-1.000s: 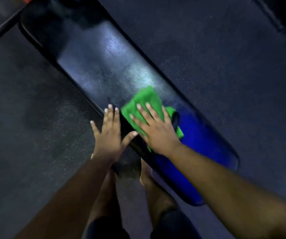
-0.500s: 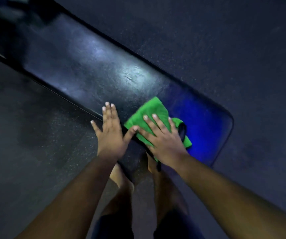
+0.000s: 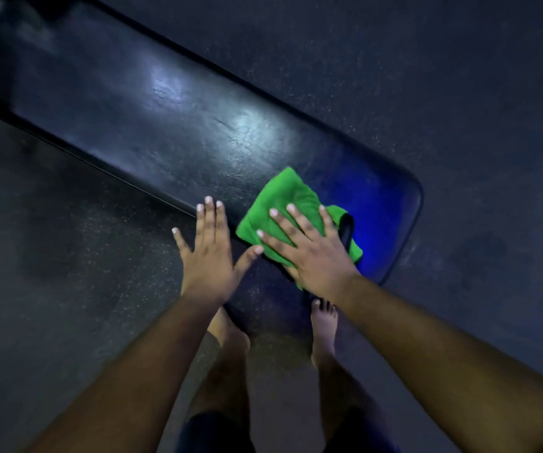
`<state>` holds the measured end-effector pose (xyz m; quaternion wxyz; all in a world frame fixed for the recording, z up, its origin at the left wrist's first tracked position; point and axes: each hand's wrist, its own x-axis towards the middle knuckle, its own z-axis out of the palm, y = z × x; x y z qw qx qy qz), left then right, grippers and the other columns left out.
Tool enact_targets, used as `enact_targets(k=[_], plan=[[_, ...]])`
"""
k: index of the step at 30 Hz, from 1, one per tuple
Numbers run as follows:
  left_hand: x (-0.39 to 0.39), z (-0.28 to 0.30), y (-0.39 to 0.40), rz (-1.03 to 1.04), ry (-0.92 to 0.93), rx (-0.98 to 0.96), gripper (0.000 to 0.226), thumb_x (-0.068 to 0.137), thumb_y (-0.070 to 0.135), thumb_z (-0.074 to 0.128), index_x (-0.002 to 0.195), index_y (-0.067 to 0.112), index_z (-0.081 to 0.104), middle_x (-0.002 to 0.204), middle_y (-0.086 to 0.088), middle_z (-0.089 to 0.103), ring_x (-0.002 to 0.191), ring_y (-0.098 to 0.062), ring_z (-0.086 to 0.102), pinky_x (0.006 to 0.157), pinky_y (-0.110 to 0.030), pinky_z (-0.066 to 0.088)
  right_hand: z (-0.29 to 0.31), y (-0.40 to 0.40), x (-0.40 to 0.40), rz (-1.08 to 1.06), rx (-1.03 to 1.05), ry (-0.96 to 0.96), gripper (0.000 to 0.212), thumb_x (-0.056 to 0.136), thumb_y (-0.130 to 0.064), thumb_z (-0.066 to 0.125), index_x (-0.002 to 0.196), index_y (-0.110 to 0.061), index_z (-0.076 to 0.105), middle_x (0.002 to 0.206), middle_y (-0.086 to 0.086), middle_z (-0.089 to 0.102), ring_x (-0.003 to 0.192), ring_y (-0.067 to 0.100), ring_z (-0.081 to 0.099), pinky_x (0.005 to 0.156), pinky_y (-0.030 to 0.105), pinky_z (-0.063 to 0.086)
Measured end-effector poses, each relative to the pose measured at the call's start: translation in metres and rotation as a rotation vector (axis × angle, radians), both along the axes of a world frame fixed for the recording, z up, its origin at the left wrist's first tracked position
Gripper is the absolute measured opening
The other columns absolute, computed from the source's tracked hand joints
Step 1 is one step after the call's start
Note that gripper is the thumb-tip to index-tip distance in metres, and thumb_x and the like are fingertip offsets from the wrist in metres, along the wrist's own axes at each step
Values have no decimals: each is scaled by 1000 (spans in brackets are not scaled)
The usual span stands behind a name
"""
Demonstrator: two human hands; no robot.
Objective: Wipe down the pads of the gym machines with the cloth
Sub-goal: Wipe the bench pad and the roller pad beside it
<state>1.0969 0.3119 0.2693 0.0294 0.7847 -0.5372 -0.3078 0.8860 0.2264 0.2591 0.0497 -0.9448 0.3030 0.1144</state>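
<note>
A long black bench pad (image 3: 172, 125) runs diagonally from the upper left to the right, shiny under the light, with a blue glow at its near end. A folded green cloth (image 3: 283, 197) lies on that end. My right hand (image 3: 309, 246) presses flat on the cloth with fingers spread. My left hand (image 3: 209, 253) rests open at the pad's near edge, just left of the cloth, holding nothing. A small dark object (image 3: 346, 228) peeks out beside my right hand; what it is I cannot tell.
Dark speckled rubber floor (image 3: 427, 76) surrounds the bench on all sides. My bare feet (image 3: 324, 328) stand on the floor right below the pad's near end.
The view has swung so the pad lies flatter across the frame and its far end has left view. Both hands stay in the same places on the pad and cloth.
</note>
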Motion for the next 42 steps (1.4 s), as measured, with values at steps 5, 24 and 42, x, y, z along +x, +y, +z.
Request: enact_targets(k=[5,24,42], plan=[[-50,2,-12,-173,-40,-13,110,84,90,2,162,14,-10,169,-2,-21,155,-17,-20,119,-71,-4,13,4,-111,-473,55,80,69,94,-53,49,156,-45,19,170,0,17,156,29,18,115,70,23],[-122,46,-37,-199,-57,173,110,81,89,0,161,15,-14,166,-1,-28,152,-15,-28,119,-67,-12,43,-37,-126,-734,195,9,78,100,-22,53,159,-46,8,171,-1,-7,149,37,25,110,62,39],[-39,344,57,1075,1022,-313,19,95,1,63,111,-7,69,106,-22,74,92,-29,70,79,-34,59,334,48,17,-290,837,-667,88,86,-63,66,158,-30,28,160,-1,28,149,17,31,121,35,27]])
